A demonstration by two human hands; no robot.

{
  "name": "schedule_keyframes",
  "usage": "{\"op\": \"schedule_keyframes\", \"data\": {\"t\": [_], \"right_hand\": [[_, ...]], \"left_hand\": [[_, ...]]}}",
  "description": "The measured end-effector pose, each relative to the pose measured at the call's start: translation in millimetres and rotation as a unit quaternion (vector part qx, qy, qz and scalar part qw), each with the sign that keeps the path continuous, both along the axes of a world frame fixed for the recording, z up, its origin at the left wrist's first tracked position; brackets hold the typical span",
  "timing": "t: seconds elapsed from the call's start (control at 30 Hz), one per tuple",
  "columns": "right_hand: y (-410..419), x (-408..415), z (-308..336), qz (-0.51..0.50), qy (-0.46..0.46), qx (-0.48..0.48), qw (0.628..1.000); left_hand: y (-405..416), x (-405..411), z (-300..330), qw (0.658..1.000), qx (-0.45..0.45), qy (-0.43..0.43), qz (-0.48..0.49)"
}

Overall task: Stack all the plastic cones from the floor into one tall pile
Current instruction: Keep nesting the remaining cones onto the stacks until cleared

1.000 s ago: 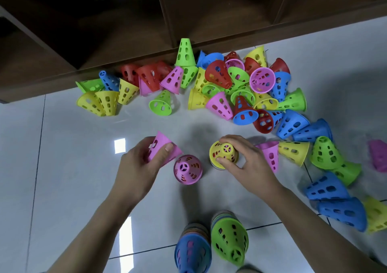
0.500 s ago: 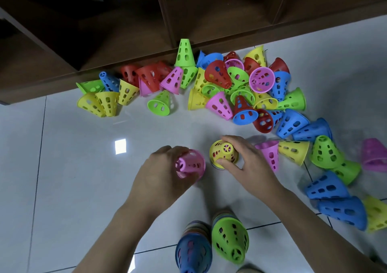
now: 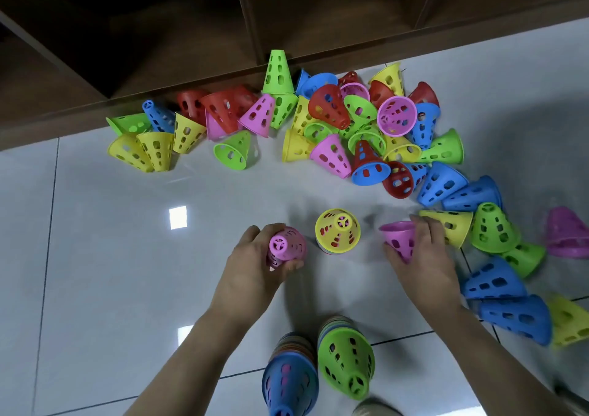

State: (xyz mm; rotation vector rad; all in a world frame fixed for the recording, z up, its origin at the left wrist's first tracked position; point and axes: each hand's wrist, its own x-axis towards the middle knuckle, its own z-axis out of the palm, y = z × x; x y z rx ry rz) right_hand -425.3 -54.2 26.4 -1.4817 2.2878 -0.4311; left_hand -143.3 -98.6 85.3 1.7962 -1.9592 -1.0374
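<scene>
Many perforated plastic cones in several colours lie scattered on the white tiled floor (image 3: 95, 256). My left hand (image 3: 255, 272) grips a small pink stack of cones (image 3: 287, 246) standing on the floor. Just right of it stands a short stack topped by a yellow cone (image 3: 338, 229), with no hand on it. My right hand (image 3: 420, 256) grips a lying pink cone (image 3: 398, 237) near a yellow cone (image 3: 452, 224). Two taller stacks stand near the bottom edge, one topped blue (image 3: 290, 380), one topped green (image 3: 347, 358).
A dark wooden shelf unit (image 3: 223, 64) runs along the far side, with the main heap of cones (image 3: 350, 122) against its base. More blue (image 3: 497, 285), green (image 3: 494, 227) and purple (image 3: 567, 230) cones lie at the right. The floor at the left is bare tile.
My left hand carried its pink cone rightwards and set it over the other pink cone. My right hand let go of the yellow-topped stack and moved right to take a lying pink cone.
</scene>
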Motion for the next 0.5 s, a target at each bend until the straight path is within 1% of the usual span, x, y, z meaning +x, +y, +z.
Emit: {"op": "schedule_keyframes", "data": {"t": [0.07,0.13,0.2,0.27,0.37,0.43,0.5], "right_hand": [[-3,6,2,-0.043,-0.071,0.0,0.997],[-7,9,10,-0.095,-0.146,-0.022,0.984],[-12,11,25,-0.114,-0.184,-0.053,0.975],[-17,11,41,-0.09,-0.184,-0.085,0.975],[-22,7,64,-0.037,-0.201,-0.084,0.975],[-25,6,83,-0.006,-0.187,-0.07,0.98],[-27,8,104,0.027,-0.161,-0.081,0.983]], "left_hand": [[-1,-2,-2,1.0,0.001,-0.001,0.009],[-1,-4,-4,1.0,0.001,-0.002,0.012],[-1,-6,-5,1.0,0.003,0.004,0.015],[-2,-8,-6,1.0,0.007,0.016,0.023],[-2,-10,-7,0.999,0.009,0.037,0.034],[-3,-12,-9,0.998,0.01,0.051,0.042],[-3,-13,-11,0.997,0.009,0.064,0.049]]}}
